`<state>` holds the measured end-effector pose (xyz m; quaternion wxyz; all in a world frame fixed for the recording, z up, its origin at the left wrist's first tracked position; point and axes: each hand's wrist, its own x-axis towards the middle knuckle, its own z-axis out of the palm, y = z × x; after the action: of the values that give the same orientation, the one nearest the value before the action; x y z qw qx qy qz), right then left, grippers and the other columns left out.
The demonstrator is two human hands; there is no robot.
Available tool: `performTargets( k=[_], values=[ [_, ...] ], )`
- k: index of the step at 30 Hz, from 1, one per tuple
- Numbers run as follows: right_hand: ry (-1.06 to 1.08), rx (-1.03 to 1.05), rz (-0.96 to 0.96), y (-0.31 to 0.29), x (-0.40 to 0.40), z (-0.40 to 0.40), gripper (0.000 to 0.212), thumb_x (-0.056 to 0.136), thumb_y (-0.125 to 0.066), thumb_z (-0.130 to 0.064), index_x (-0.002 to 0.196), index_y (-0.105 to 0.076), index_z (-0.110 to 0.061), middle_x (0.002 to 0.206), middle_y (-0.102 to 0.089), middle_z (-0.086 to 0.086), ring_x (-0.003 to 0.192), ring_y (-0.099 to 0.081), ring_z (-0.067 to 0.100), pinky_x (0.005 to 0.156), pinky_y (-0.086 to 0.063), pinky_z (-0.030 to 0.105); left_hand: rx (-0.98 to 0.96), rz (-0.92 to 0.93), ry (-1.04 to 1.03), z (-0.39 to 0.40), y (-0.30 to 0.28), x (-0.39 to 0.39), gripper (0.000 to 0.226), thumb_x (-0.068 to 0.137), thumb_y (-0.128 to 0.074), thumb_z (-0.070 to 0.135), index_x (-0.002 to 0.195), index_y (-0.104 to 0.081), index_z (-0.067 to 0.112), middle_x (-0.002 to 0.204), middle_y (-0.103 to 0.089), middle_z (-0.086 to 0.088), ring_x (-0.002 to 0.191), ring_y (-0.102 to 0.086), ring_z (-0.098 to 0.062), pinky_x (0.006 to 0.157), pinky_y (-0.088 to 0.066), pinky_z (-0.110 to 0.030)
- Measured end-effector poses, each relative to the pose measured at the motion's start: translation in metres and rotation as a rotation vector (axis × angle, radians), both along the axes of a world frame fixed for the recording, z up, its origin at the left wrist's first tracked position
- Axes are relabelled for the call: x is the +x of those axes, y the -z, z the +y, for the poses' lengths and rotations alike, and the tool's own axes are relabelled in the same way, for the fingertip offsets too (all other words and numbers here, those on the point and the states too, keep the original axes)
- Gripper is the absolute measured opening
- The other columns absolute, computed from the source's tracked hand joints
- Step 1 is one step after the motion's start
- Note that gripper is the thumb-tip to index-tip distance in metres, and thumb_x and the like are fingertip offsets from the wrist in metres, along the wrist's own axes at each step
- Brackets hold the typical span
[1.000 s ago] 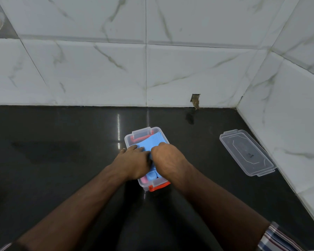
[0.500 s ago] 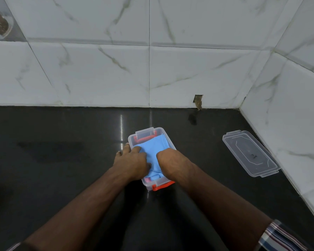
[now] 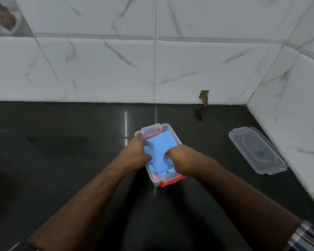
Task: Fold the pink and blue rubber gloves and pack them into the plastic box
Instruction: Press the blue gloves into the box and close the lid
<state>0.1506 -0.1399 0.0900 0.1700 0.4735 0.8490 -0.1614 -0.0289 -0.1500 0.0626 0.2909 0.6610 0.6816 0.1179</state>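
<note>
in the plastic box (image 3: pixel 168 178), left hand (image 3: pixel 134 156) and right hand (image 3: pixel 181 160) press curled fingers onto the blue glove (image 3: pixel 157 147); no writing legible.

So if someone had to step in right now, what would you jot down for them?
Left hand and right hand: both pressing the blue glove down inside the plastic box.
Pink glove: underneath, only a sliver showing at the near end.
Lid: off, lying on the black counter to the right.
Done: both gloves in the box.
Left: tuck the blue glove flat.
</note>
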Motion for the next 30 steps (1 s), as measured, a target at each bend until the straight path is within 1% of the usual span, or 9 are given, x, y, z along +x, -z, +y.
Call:
performTargets(
  k=[2,5,7,10,12,17,21,25,30],
  values=[
    [0.016,0.019,0.051,-0.002,0.001,0.002,0.048,0.096,-0.056,-0.011,0.143,-0.049,-0.02,0.142,-0.052,0.002,0.125,-0.051,0.021,0.105,-0.042,0.032,-0.01,0.005,0.011,0.001,-0.006,-0.002,0.061,0.089,-0.071,0.016,0.146,-0.05,0.012,0.155,-0.038,0.002,0.126,-0.05,-0.014,0.089,-0.04,-0.019],
    [0.076,0.213,0.147,-0.006,0.009,0.023,0.044,0.094,-0.057,-0.015,0.137,-0.055,-0.024,0.137,-0.058,0.001,0.122,-0.054,0.021,0.101,-0.043,0.034,0.027,0.242,0.116,0.003,-0.014,0.002,0.058,0.092,-0.067,0.027,0.147,-0.049,0.019,0.157,-0.039,0.001,0.142,-0.037,-0.023,0.113,-0.03,-0.032],
    [0.086,0.333,0.156,-0.006,0.014,0.043,0.04,0.094,-0.06,-0.022,0.134,-0.059,-0.027,0.133,-0.061,-0.002,0.119,-0.053,0.021,0.097,-0.045,0.036,0.069,0.397,0.197,0.003,-0.018,0.012,0.059,0.092,-0.064,0.038,0.147,-0.049,0.027,0.16,-0.037,0.004,0.15,-0.022,-0.029,0.121,-0.019,-0.045],
    [0.022,0.295,0.08,-0.006,0.016,0.059,0.042,0.094,-0.059,-0.027,0.135,-0.056,-0.032,0.131,-0.062,-0.008,0.118,-0.043,0.021,0.093,-0.047,0.037,0.042,0.326,0.33,0.002,-0.017,0.033,0.061,0.093,-0.064,0.036,0.15,-0.045,0.027,0.156,-0.043,0.002,0.142,-0.037,-0.025,0.114,-0.034,-0.039],
    [-0.041,0.291,0.008,-0.006,0.015,0.063,0.045,0.095,-0.056,-0.028,0.139,-0.052,-0.033,0.131,-0.062,-0.006,0.119,-0.042,0.021,0.09,-0.045,0.035,-0.026,0.301,0.435,-0.001,-0.014,0.044,0.064,0.098,-0.06,0.032,0.156,-0.034,0.027,0.163,-0.031,0.003,0.142,-0.04,-0.022,0.114,-0.035,-0.037],
    [-0.239,0.376,-0.242,-0.011,0.007,0.064,0.041,0.096,-0.051,-0.036,0.137,-0.053,-0.031,0.124,-0.062,-0.003,0.118,-0.043,0.02,0.078,-0.035,0.03,-0.071,0.505,0.593,-0.003,-0.009,0.053,0.063,0.105,-0.048,0.027,0.161,-0.019,0.03,0.169,-0.016,0.004,0.145,-0.037,-0.023,0.116,-0.034,-0.041],
    [-0.313,0.433,-0.354,-0.008,-0.002,0.06,0.03,0.094,-0.054,-0.04,0.121,-0.061,-0.028,0.119,-0.063,-0.002,0.115,-0.046,0.02,0.085,-0.04,0.034,-0.129,0.621,0.654,-0.003,-0.006,0.06,0.068,0.104,-0.052,0.025,0.161,-0.016,0.031,0.168,-0.015,0.001,0.143,-0.039,-0.029,0.114,-0.038,-0.046],
    [-0.278,0.377,-0.422,-0.004,-0.011,0.059,0.043,0.092,-0.061,-0.046,0.128,-0.057,-0.025,0.128,-0.059,0.002,0.117,-0.049,0.022,0.092,-0.042,0.037,-0.182,0.633,0.673,0.0,-0.004,0.065,0.067,0.102,-0.055,0.027,0.159,-0.021,0.028,0.164,-0.024,-0.004,0.143,-0.038,-0.031,0.114,-0.037,-0.047],
    [-0.213,0.299,-0.384,0.003,-0.014,0.056,0.039,0.091,-0.062,-0.039,0.125,-0.059,-0.02,0.127,-0.058,0.004,0.116,-0.053,0.025,0.091,-0.047,0.04,-0.179,0.577,0.625,-0.001,-0.01,0.067,0.061,0.104,-0.054,0.029,0.157,-0.026,0.029,0.159,-0.035,-0.003,0.139,-0.043,-0.026,0.112,-0.038,-0.04]
  ],
)
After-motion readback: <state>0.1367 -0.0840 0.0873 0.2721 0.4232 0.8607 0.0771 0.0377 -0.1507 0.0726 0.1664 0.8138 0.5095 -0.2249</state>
